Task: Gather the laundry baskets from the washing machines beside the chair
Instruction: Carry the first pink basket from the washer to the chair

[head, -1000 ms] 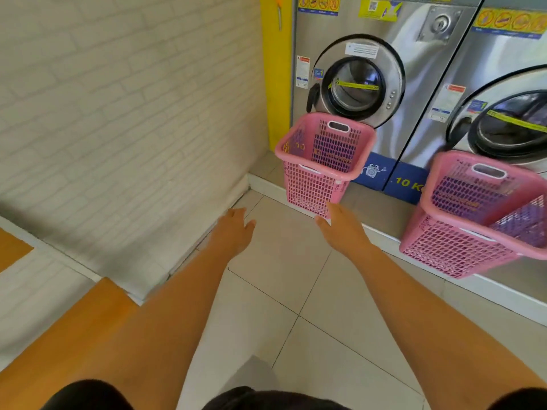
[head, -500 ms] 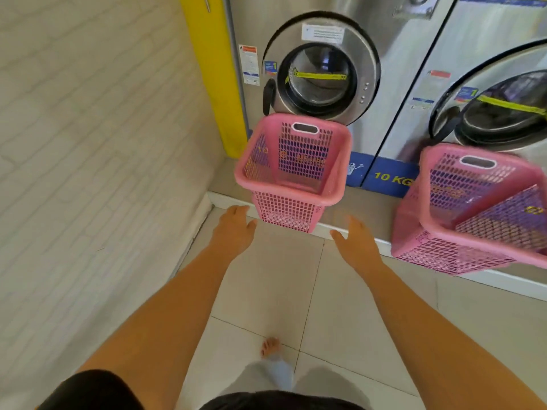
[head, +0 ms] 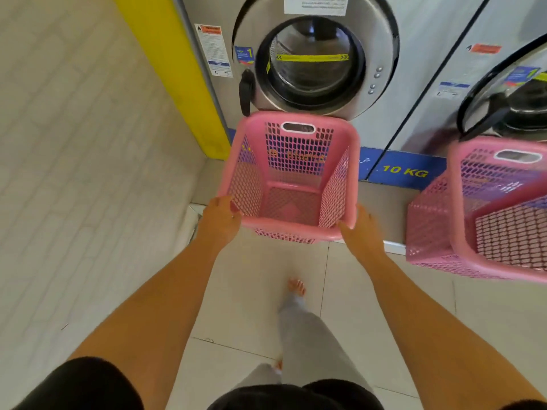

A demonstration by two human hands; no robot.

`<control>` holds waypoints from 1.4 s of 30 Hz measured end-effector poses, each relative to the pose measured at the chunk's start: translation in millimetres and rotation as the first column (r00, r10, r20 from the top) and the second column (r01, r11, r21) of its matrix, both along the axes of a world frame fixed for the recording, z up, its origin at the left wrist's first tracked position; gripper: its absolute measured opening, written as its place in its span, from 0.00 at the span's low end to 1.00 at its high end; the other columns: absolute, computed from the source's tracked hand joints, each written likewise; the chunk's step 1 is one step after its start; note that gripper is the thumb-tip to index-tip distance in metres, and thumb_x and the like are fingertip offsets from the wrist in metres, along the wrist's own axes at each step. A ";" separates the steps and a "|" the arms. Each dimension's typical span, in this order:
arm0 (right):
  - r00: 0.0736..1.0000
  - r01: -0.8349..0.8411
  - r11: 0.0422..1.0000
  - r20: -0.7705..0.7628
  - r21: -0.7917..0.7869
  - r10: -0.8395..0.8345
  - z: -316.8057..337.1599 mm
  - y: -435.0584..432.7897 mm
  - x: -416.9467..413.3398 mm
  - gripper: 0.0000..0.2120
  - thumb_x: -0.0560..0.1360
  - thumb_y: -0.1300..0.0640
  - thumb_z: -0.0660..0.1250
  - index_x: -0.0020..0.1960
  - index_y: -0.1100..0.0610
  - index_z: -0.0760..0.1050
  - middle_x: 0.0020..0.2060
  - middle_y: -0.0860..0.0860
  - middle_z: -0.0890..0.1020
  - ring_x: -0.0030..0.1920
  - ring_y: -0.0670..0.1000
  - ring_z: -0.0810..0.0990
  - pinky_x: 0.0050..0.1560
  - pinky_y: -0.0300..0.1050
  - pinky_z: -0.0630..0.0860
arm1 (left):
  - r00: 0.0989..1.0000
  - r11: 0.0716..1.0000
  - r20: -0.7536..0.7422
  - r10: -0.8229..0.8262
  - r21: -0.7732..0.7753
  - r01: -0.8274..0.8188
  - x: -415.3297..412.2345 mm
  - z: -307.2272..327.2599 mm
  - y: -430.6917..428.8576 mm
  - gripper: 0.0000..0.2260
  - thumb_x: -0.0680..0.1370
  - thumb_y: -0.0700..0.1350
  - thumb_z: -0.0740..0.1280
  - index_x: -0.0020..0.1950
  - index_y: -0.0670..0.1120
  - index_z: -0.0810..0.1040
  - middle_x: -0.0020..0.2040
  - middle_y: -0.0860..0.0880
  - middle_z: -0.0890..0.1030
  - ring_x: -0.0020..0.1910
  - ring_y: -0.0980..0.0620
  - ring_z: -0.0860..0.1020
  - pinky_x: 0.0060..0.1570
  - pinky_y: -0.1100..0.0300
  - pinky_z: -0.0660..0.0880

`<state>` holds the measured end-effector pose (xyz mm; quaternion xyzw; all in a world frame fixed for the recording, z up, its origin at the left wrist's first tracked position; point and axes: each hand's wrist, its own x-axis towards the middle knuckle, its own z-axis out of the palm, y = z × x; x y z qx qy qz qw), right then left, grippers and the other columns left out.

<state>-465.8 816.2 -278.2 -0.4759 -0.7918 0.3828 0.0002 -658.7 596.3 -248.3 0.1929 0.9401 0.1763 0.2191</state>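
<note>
Because the basket (head: 291,179) stands on the raised ledge (head: 381,208) against the washer (head: 313,63), both hands take its near rim at opposite corners. Left hand (head: 219,221) curls over the corner; right hand (head: 359,232) cups its corner, fingers partly closed. A second basket (head: 485,214) waits to the right.

Head camera looks steeply down, close above the washing machine (head: 310,69), slightly blurred.
</note>
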 end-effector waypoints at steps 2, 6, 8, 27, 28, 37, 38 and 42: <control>0.999 0.035 0.999 0.013 -0.018 -0.035 -10.9 16.4 -22.5 0.25 0.74 0.57 0.67 0.68 0.62 0.65 0.61 0.61 0.72 0.58 0.62 0.74 0.54 0.53 0.71 | 1.000 1.000 0.008 -0.001 -0.024 0.001 -25.7 -13.0 17.8 0.22 0.77 0.46 0.63 0.70 0.44 0.68 0.66 0.38 0.71 0.62 0.36 0.73 0.60 0.41 0.73; 0.998 0.042 0.999 0.043 0.007 -0.042 -35.3 45.9 -60.7 0.29 0.74 0.56 0.67 0.71 0.61 0.61 0.64 0.62 0.71 0.61 0.64 0.72 0.60 0.58 0.70 | 0.998 0.998 -0.005 0.056 -0.037 -0.056 -64.5 -33.4 55.3 0.22 0.77 0.45 0.63 0.70 0.41 0.66 0.65 0.38 0.70 0.62 0.36 0.71 0.59 0.42 0.73; 0.997 0.045 0.998 0.068 0.033 -0.048 -46.0 59.3 -75.8 0.31 0.74 0.56 0.67 0.73 0.61 0.59 0.65 0.62 0.71 0.62 0.65 0.72 0.61 0.58 0.69 | 0.998 0.998 -0.023 0.054 -0.039 -0.055 -79.9 -43.3 70.4 0.23 0.77 0.45 0.64 0.71 0.41 0.66 0.66 0.38 0.70 0.63 0.37 0.70 0.59 0.43 0.72; 0.966 -0.039 0.974 0.259 0.224 -0.021 -141.8 121.5 -127.8 0.37 0.75 0.54 0.65 0.76 0.38 0.49 0.78 0.51 0.49 0.55 0.67 0.78 0.45 0.57 0.77 | 0.990 0.981 -0.090 -0.112 -0.168 0.096 -186.8 -162.0 103.1 0.27 0.79 0.47 0.63 0.77 0.57 0.58 0.78 0.41 0.52 0.68 0.34 0.68 0.60 0.40 0.72; 0.963 -0.035 0.970 0.266 0.240 -0.031 -142.6 120.9 -128.1 0.37 0.75 0.55 0.65 0.76 0.38 0.50 0.78 0.51 0.50 0.52 0.68 0.79 0.43 0.57 0.77 | 0.986 0.980 -0.112 -0.125 -0.171 0.105 -188.1 -164.2 102.4 0.26 0.80 0.47 0.62 0.76 0.57 0.58 0.76 0.41 0.55 0.63 0.35 0.72 0.57 0.41 0.74; 0.961 0.003 0.961 0.264 0.275 -0.078 -138.1 112.4 -126.4 0.35 0.76 0.61 0.63 0.75 0.38 0.54 0.77 0.51 0.55 0.47 0.67 0.80 0.40 0.56 0.77 | 0.975 0.986 -0.186 -0.124 -0.134 0.100 -184.2 -163.7 97.2 0.24 0.79 0.41 0.62 0.74 0.54 0.64 0.68 0.40 0.66 0.48 0.36 0.79 0.47 0.43 0.78; 0.962 0.003 0.963 0.262 0.270 -0.077 -136.3 109.2 -123.4 0.34 0.76 0.61 0.63 0.76 0.39 0.55 0.77 0.51 0.55 0.47 0.66 0.80 0.40 0.56 0.77 | 0.975 0.987 -0.187 -0.119 -0.128 0.096 -182.2 -161.3 95.4 0.24 0.79 0.41 0.62 0.74 0.54 0.64 0.68 0.40 0.66 0.48 0.36 0.79 0.47 0.43 0.78; 0.960 0.013 0.970 0.267 0.244 -0.080 -123.0 94.7 -109.6 0.34 0.76 0.61 0.62 0.75 0.38 0.55 0.77 0.51 0.55 0.49 0.66 0.80 0.41 0.56 0.77 | 0.972 0.988 -0.201 -0.126 -0.116 0.104 -170.8 -146.8 83.8 0.24 0.78 0.40 0.62 0.74 0.54 0.66 0.67 0.39 0.67 0.45 0.36 0.78 0.43 0.43 0.78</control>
